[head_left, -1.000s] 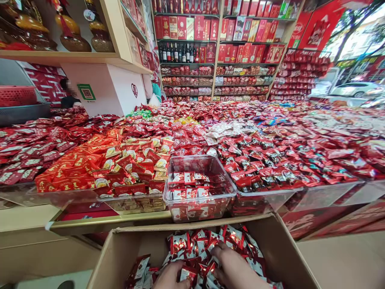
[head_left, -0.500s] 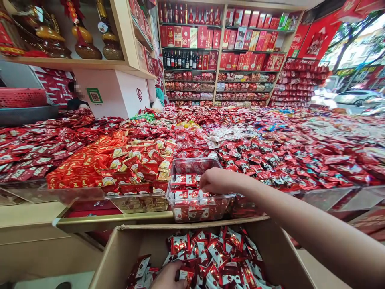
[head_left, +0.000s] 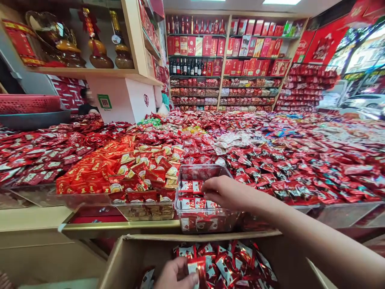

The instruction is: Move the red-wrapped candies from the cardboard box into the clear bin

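Packed sweet shop, two hands (head_left: 221, 192) (head_left: 177, 275), one clear bin (head_left: 206, 220), one carton (head_left: 116, 265)

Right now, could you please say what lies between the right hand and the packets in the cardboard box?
The head view shows other packets, the clear bin's near wall, then the cardboard box's far rim.

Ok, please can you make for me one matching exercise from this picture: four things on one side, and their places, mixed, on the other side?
Things:
1. right hand
2. left hand
3. pink plastic basket
4. green-framed QR code

Places:
A. on the white pillar
B. at the clear plastic bin
C. on top of the grey basin
D. at the open cardboard box, holding a red-and-white packet

Right pairs: 1-B, 2-D, 3-C, 4-A
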A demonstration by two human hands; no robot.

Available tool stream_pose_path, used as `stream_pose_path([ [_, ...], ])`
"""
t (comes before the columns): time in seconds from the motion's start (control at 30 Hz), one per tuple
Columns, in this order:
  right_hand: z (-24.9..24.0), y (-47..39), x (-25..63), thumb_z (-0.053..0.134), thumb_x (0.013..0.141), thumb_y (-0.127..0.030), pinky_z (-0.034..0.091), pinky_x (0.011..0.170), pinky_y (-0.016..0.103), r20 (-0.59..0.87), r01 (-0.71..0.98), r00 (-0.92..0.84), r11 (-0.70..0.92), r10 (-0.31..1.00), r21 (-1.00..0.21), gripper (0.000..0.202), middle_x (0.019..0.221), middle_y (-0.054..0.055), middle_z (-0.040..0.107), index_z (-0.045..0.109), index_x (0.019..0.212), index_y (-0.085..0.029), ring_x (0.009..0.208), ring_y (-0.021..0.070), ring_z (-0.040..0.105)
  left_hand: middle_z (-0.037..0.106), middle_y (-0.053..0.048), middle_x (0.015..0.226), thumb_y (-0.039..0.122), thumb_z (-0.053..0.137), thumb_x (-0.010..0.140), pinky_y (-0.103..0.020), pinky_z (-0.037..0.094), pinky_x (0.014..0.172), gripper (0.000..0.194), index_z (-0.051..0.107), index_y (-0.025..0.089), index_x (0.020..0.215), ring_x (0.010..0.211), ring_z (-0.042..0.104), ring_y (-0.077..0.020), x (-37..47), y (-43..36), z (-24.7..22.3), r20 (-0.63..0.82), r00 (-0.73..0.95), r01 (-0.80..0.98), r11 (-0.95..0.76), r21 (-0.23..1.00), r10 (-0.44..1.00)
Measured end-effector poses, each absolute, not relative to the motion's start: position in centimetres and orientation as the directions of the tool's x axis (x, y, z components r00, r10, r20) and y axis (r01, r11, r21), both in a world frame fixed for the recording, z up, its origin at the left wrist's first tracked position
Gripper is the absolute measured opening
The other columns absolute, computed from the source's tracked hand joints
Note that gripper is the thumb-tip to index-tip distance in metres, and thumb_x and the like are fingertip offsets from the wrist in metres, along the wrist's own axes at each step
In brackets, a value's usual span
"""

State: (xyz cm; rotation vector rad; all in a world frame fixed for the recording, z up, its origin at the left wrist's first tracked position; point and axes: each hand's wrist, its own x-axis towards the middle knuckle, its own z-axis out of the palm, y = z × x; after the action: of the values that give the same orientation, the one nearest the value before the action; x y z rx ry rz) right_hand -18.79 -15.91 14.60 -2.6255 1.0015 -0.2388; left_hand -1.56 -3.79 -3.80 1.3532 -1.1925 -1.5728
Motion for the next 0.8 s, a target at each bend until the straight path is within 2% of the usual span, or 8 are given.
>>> stream_pose_path([
  [0.07, 14.3, -13.0, -20.3, 0.043, 0.077, -0.024, 0.037, 0.059, 0.020, 0.122, -0.527, 0.739, -0.681, -0.663, -0.508, 0.018, 0.073, -0.001, 0.061, 0.060, 0.083, -0.020, 0.064, 0.0100, 0.052, 0.067, -0.008, 0.084, 0.040, 0.064, 0.059, -0.034, 0.044, 0.076, 0.039, 0.061, 0.013, 0.087, 0.081, 0.059, -0.0227, -2.2, -3.8, -1.5, -0.253, -0.172, 0.144, -0.278, 0.950, -0.952],
  [0.17, 11.6, -8.9, -21.7, 0.046, 0.076, -0.031, 0.034, 0.047, 0.018, -0.057, -0.561, 0.658, -0.439, -0.751, -0.702, 0.016, 0.061, -0.003, 0.058, 0.058, 0.076, -0.021, 0.053, 0.0091, 0.048, 0.067, -0.006, 0.084, 0.034, 0.063, 0.063, -0.031, 0.045, 0.074, 0.032, 0.060, 0.014, 0.088, 0.082, 0.058, -0.0210, -2.9, -3.9, 1.1, -0.267, -0.135, 0.213, -0.291, 0.933, -0.954],
  [0.23, 8.5, -7.1, -21.7, 0.050, 0.073, -0.032, 0.032, 0.044, 0.018, -0.179, -0.568, 0.602, -0.260, -0.778, -0.781, 0.014, 0.060, -0.003, 0.057, 0.055, 0.079, -0.020, 0.051, 0.0091, 0.046, 0.066, -0.006, 0.085, 0.032, 0.060, 0.067, -0.029, 0.044, 0.073, 0.030, 0.061, 0.014, 0.090, 0.080, 0.058, -0.0196, -3.4, -3.9, 1.9, -0.257, -0.167, 0.213, -0.289, 0.933, -0.952],
  [0.37, 2.7, -6.6, -20.5, 0.053, 0.071, -0.031, 0.032, 0.048, 0.017, -0.190, -0.449, 0.584, -0.120, -0.789, -0.885, 0.018, 0.067, -0.002, 0.057, 0.053, 0.082, -0.017, 0.058, 0.0093, 0.047, 0.066, -0.005, 0.078, 0.034, 0.055, 0.070, -0.026, 0.044, 0.066, 0.030, 0.062, 0.012, 0.089, 0.072, 0.058, -0.0167, -3.7, -4.0, 1.5, -0.254, -0.250, 0.078, -0.281, 0.957, -0.934],
  [0.5, -1.0, -7.6, -20.7, 0.052, 0.070, -0.030, 0.030, 0.048, 0.018, -0.241, -0.544, 0.535, -0.111, -0.810, -0.832, 0.016, 0.067, -0.002, 0.054, 0.052, 0.078, -0.016, 0.058, 0.0091, 0.044, 0.065, -0.006, 0.086, 0.035, 0.039, 0.078, -0.029, 0.043, 0.070, 0.035, 0.056, 0.015, 0.102, 0.078, 0.057, -0.0185, -1.7, -4.6, -0.7, -0.310, -0.215, -0.412, -0.202, 0.889, -0.926],
  [0.6, -3.9, -7.9, -21.6, 0.053, 0.066, -0.028, 0.027, 0.048, 0.019, -0.300, -0.705, 0.483, -0.163, -0.822, -0.690, 0.016, 0.063, -0.001, 0.052, 0.050, 0.075, -0.016, 0.056, 0.0097, 0.042, 0.054, -0.009, 0.112, 0.019, 0.044, 0.071, -0.036, 0.032, 0.087, 0.038, 0.052, 0.021, 0.108, 0.104, 0.046, -0.0245, 1.2, -4.6, -3.3, -0.332, -0.071, -0.911, -0.074, 0.405, -0.941],
  [0.67, -5.9, -8.0, -21.9, 0.052, 0.064, -0.025, 0.027, 0.049, 0.020, -0.330, -0.773, 0.447, -0.173, -0.831, -0.611, 0.018, 0.065, 0.000, 0.053, 0.049, 0.079, -0.015, 0.057, 0.0113, 0.044, 0.053, -0.014, 0.113, 0.012, 0.048, 0.062, -0.041, 0.034, 0.084, 0.044, 0.054, 0.017, 0.105, 0.103, 0.046, -0.0298, 2.8, -4.4, -4.8, -0.395, -0.016, -0.971, -0.080, 0.225, -0.919],
  [0.8, -8.4, -8.0, -22.1, 0.047, 0.064, -0.019, 0.031, 0.055, 0.022, -0.309, -0.831, 0.382, -0.177, -0.871, -0.527, 0.025, 0.070, 0.005, 0.058, 0.047, 0.088, -0.015, 0.066, 0.0161, 0.052, 0.064, -0.013, 0.090, 0.007, 0.045, 0.057, -0.035, 0.040, 0.076, 0.034, 0.064, 0.015, 0.084, 0.090, 0.054, -0.0274, 3.9, -4.1, -6.2, -0.477, -0.045, -0.986, -0.036, 0.160, -0.878],
])
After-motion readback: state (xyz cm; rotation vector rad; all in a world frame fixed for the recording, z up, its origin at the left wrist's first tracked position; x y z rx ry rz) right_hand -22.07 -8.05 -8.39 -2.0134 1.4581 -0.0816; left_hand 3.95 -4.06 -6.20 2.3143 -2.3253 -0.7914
